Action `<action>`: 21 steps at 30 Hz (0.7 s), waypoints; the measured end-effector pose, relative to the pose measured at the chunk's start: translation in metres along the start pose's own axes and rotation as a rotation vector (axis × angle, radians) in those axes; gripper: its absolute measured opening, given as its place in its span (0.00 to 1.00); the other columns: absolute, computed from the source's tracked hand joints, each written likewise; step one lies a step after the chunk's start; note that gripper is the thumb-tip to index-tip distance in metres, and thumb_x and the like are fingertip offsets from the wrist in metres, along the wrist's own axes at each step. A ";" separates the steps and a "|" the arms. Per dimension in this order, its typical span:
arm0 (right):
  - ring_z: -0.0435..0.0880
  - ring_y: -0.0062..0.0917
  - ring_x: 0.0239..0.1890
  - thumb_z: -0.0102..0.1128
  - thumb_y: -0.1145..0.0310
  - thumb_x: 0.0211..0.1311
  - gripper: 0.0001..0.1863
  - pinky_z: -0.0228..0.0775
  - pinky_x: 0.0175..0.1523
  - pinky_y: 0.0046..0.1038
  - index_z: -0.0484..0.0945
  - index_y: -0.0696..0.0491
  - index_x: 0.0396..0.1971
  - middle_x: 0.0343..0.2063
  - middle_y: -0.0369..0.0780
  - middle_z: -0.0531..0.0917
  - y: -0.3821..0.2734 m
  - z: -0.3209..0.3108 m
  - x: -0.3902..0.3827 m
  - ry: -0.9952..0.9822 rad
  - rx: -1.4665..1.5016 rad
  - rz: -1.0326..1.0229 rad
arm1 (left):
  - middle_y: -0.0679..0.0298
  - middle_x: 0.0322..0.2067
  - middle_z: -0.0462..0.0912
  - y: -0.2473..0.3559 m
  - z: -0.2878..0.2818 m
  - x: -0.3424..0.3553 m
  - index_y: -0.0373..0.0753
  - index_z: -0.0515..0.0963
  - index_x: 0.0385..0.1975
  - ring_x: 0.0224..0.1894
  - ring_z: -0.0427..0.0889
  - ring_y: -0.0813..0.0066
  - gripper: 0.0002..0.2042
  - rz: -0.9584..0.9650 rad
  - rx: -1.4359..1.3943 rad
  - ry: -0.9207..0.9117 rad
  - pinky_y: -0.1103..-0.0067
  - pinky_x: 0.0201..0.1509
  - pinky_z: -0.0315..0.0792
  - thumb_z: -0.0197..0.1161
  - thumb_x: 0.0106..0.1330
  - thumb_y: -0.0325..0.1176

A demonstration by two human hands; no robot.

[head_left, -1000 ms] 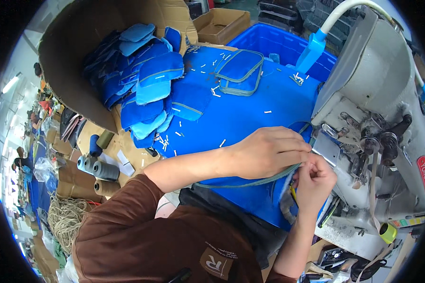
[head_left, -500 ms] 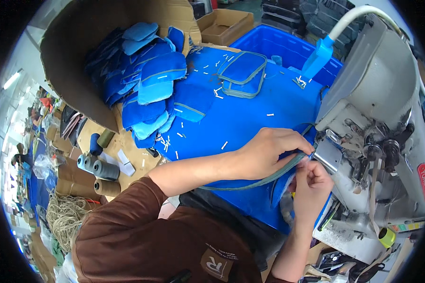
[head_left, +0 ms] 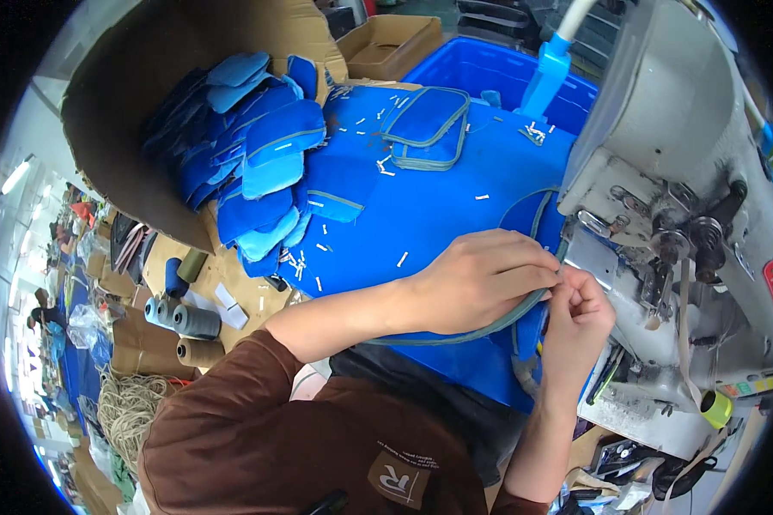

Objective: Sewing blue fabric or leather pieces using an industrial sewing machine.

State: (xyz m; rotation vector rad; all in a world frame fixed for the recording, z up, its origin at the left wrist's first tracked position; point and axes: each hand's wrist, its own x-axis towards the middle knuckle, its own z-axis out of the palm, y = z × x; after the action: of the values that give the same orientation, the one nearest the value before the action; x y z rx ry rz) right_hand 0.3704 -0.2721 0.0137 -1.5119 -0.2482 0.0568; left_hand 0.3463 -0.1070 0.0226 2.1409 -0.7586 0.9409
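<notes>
At the sewing machine, my left hand pinches the edge of a blue fabric piece with grey-green edging. The edging curves away below my left wrist. Close against it, my right hand has its thumb and fingers pressed together on the same edge. The fingertips of both hands nearly meet, and part of the fabric is hidden beneath them. Farther back on the blue work surface lies a blue pouch with grey-green piping.
A tipped cardboard box at the left holds a heap of blue fabric panels. Behind the surface stands a blue plastic crate. Thread cones stand at left, near a bundle of cord. Small white scraps dot the surface.
The view has shifted slightly. My right hand has come up closer to my left fingertips, and the fabric beyond my left hand now shows as a wider curved piece beside the machine.
</notes>
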 end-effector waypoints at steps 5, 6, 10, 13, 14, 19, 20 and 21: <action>0.69 0.06 0.20 0.57 0.71 0.73 0.06 0.54 0.24 0.13 0.78 0.56 0.34 0.19 0.29 0.77 -0.004 -0.002 -0.009 -0.023 0.038 0.020 | 0.56 0.47 0.85 0.006 -0.012 -0.005 0.35 0.82 0.43 0.50 0.85 0.59 0.13 -0.339 -0.336 -0.034 0.71 0.52 0.80 0.70 0.57 0.20; 0.67 0.06 0.20 0.57 0.70 0.73 0.07 0.54 0.24 0.14 0.75 0.55 0.32 0.19 0.28 0.74 -0.005 -0.002 -0.012 -0.026 -0.024 -0.012 | 0.55 0.49 0.85 0.005 -0.014 -0.005 0.36 0.82 0.44 0.52 0.85 0.58 0.12 -0.383 -0.399 -0.038 0.71 0.54 0.79 0.69 0.61 0.22; 0.63 0.06 0.18 0.58 0.69 0.73 0.12 0.50 0.23 0.15 0.72 0.55 0.26 0.17 0.27 0.70 -0.009 -0.003 -0.024 -0.081 -0.152 -0.052 | 0.56 0.48 0.85 0.008 -0.010 -0.007 0.35 0.81 0.43 0.50 0.85 0.58 0.13 -0.315 -0.360 -0.013 0.71 0.51 0.80 0.70 0.58 0.21; 0.65 0.07 0.16 0.58 0.69 0.73 0.15 0.51 0.20 0.15 0.72 0.56 0.23 0.15 0.28 0.70 -0.006 -0.005 -0.027 -0.095 -0.213 -0.049 | 0.58 0.48 0.85 0.009 -0.008 -0.009 0.35 0.81 0.42 0.48 0.85 0.59 0.14 -0.229 -0.229 -0.006 0.70 0.49 0.80 0.70 0.55 0.19; 0.65 0.07 0.16 0.57 0.69 0.73 0.15 0.53 0.20 0.15 0.72 0.56 0.24 0.15 0.28 0.71 -0.007 -0.003 -0.026 -0.083 -0.158 -0.039 | 0.58 0.48 0.84 0.008 -0.007 -0.009 0.35 0.81 0.42 0.48 0.85 0.59 0.14 -0.172 -0.170 -0.004 0.70 0.49 0.80 0.70 0.54 0.19; 0.67 0.06 0.16 0.54 0.70 0.75 0.12 0.59 0.19 0.13 0.75 0.56 0.28 0.19 0.29 0.75 -0.004 0.005 -0.021 0.006 -0.069 0.034 | 0.59 0.47 0.84 0.007 -0.004 -0.010 0.37 0.80 0.42 0.48 0.84 0.58 0.15 -0.033 -0.045 -0.024 0.68 0.49 0.79 0.68 0.54 0.21; 0.68 0.06 0.17 0.53 0.70 0.75 0.11 0.59 0.19 0.12 0.75 0.55 0.29 0.20 0.29 0.76 0.000 0.002 -0.020 -0.037 -0.022 0.012 | 0.59 0.47 0.83 0.009 -0.003 -0.010 0.37 0.80 0.43 0.48 0.84 0.57 0.15 -0.023 -0.031 -0.033 0.68 0.50 0.79 0.68 0.54 0.22; 0.68 0.06 0.17 0.53 0.70 0.75 0.11 0.59 0.19 0.12 0.75 0.55 0.29 0.20 0.29 0.76 0.002 0.002 -0.018 -0.038 -0.025 0.010 | 0.59 0.47 0.83 0.010 -0.003 -0.009 0.37 0.80 0.44 0.47 0.84 0.57 0.15 -0.012 -0.017 -0.041 0.67 0.50 0.79 0.67 0.54 0.22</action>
State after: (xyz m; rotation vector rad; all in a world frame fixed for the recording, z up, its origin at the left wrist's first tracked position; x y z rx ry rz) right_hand 0.3526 -0.2736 0.0093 -1.5378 -0.2725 0.0911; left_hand 0.3326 -0.1089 0.0201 2.1536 -0.7701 0.8830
